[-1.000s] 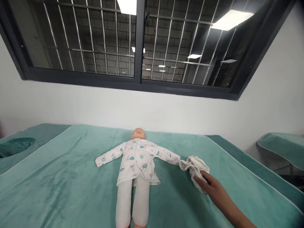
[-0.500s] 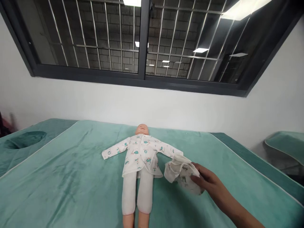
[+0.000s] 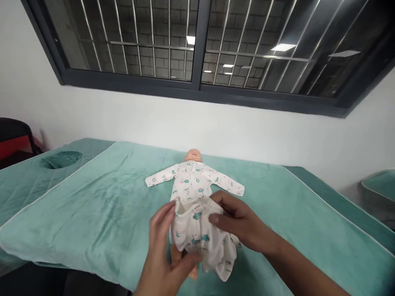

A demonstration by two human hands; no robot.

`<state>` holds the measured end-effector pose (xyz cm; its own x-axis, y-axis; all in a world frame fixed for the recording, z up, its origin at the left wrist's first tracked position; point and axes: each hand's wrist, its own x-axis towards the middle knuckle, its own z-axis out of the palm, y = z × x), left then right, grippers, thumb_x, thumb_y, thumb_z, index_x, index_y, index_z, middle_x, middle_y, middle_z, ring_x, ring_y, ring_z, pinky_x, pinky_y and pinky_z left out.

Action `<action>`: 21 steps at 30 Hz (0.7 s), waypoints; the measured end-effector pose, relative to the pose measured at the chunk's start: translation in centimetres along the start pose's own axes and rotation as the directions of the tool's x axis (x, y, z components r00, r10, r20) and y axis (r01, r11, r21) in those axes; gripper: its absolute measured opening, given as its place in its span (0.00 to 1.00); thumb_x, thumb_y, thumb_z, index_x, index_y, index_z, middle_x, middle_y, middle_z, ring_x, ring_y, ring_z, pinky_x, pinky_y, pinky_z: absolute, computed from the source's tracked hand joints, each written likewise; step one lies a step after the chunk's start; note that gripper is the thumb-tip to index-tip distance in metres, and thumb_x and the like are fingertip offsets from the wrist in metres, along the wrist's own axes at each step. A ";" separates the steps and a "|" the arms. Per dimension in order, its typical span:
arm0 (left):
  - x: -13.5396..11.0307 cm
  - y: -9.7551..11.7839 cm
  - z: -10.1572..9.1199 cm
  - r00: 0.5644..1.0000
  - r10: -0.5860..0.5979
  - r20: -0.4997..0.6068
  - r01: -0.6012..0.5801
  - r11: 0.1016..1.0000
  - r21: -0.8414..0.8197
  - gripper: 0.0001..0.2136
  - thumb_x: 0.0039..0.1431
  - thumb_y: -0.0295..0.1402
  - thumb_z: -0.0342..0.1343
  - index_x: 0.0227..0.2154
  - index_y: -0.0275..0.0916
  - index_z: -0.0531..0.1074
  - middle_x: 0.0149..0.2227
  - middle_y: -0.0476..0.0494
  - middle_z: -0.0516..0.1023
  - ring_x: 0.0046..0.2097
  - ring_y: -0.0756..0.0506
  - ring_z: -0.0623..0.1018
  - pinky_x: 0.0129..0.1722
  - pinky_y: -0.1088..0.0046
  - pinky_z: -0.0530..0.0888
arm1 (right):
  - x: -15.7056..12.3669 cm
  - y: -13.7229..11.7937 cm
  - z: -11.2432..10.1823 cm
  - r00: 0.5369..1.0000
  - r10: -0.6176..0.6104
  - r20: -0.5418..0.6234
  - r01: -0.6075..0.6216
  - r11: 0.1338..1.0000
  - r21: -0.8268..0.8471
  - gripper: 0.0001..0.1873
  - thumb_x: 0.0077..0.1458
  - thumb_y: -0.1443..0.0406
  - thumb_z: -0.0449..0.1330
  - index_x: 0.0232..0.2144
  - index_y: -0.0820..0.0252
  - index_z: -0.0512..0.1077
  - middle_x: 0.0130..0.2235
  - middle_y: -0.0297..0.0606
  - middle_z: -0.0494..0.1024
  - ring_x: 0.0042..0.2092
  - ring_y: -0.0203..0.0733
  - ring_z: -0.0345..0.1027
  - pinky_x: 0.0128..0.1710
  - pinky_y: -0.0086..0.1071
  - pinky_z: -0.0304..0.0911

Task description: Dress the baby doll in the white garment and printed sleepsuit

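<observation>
A small white garment with a green animal print, by its gathered waist a pair of baby pants (image 3: 200,226), is bunched up between my hands. My right hand (image 3: 243,222) pinches its right upper edge, thumb in front and fingers behind. At the left edge of the waist opening, my left hand (image 3: 165,242) grips with its fingertips, its thumb lower down and a little blurred. Behind the pants lies a baby doll (image 3: 193,155) on its back, arms spread, in a matching printed jacket (image 3: 188,179). The pants hide most of the doll's legs; a foot shows below.
A green padded bed cover (image 3: 117,205) lies under the doll, with a round hole (image 3: 61,159) at its left end. A white wall (image 3: 197,123) and a barred window (image 3: 197,45) stand behind. A black and red object (image 3: 15,139) is at far left.
My left hand has come into view and onto the pants. My right hand has brought them left, in front of the doll's legs. The view has shifted slightly.
</observation>
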<state>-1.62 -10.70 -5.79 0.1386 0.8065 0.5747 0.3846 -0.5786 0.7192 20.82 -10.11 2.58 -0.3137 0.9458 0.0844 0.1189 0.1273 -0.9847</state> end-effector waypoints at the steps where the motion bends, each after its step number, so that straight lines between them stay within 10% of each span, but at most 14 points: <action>1: 1.7 0.6 0.7 0.999 0.038 -0.029 -0.039 0.999 -0.020 0.30 0.52 0.35 0.62 0.58 0.57 0.62 0.58 0.41 0.66 0.59 0.35 0.69 0.53 0.54 0.73 | 0.4 -0.3 -0.1 0.999 -0.041 -0.020 0.038 0.993 -0.111 0.09 0.57 0.57 0.61 0.37 0.54 0.72 0.36 0.35 0.72 0.37 0.40 0.67 0.36 0.33 0.64; 4: 7.3 2.1 2.2 0.997 0.069 0.019 -0.066 0.991 -0.114 0.05 0.58 0.35 0.57 0.37 0.44 0.71 0.43 0.44 0.74 0.48 0.42 0.75 0.50 0.64 0.72 | 2.0 -0.8 -1.6 0.968 -0.223 -0.118 0.161 0.905 -0.393 0.13 0.58 0.58 0.60 0.44 0.52 0.71 0.44 0.37 0.73 0.46 0.44 0.67 0.45 0.36 0.64; 11: 14.7 3.2 3.2 0.970 -0.195 0.142 0.238 0.873 -0.427 0.12 0.56 0.43 0.59 0.28 0.39 0.70 0.27 0.52 0.70 0.30 0.50 0.70 0.31 0.76 0.68 | 5.1 -0.8 -4.8 0.892 -0.444 -0.090 0.299 0.726 -0.619 0.07 0.55 0.60 0.62 0.31 0.56 0.73 0.44 0.40 0.72 0.49 0.45 0.64 0.50 0.39 0.60; 15: 15.4 3.4 3.0 0.908 -0.269 0.322 0.416 0.678 -0.606 0.16 0.53 0.48 0.60 0.31 0.38 0.71 0.27 0.51 0.72 0.28 0.51 0.69 0.27 0.78 0.65 | 5.4 -2.1 -4.9 0.877 -0.402 -0.263 0.340 0.906 -0.253 0.12 0.56 0.55 0.61 0.31 0.57 0.68 0.35 0.35 0.72 0.37 0.38 0.66 0.37 0.32 0.62; 19: 14.3 3.5 1.7 0.773 -0.128 0.622 0.450 0.801 -0.395 0.15 0.51 0.44 0.63 0.30 0.35 0.75 0.30 0.47 0.76 0.31 0.48 0.73 0.29 0.77 0.66 | 5.3 -2.2 -4.1 0.953 -0.236 -0.188 0.258 0.961 0.104 0.14 0.57 0.53 0.61 0.32 0.56 0.65 0.23 0.25 0.66 0.23 0.30 0.56 0.24 0.24 0.54; 21: 13.5 3.6 1.4 0.772 -0.132 0.622 0.442 0.814 -0.377 0.14 0.50 0.41 0.64 0.32 0.35 0.76 0.32 0.46 0.77 0.34 0.47 0.74 0.32 0.76 0.68 | 5.3 -1.9 -3.4 0.953 -0.220 -0.206 0.253 0.955 0.152 0.14 0.58 0.53 0.60 0.32 0.56 0.65 0.24 0.25 0.67 0.23 0.29 0.57 0.25 0.24 0.55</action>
<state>2.92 -1.75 4.02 0.6236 0.7745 0.1061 0.0307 -0.1599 0.9867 22.14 -4.35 5.42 -0.1312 0.9353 0.3287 -0.1089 0.3160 -0.9425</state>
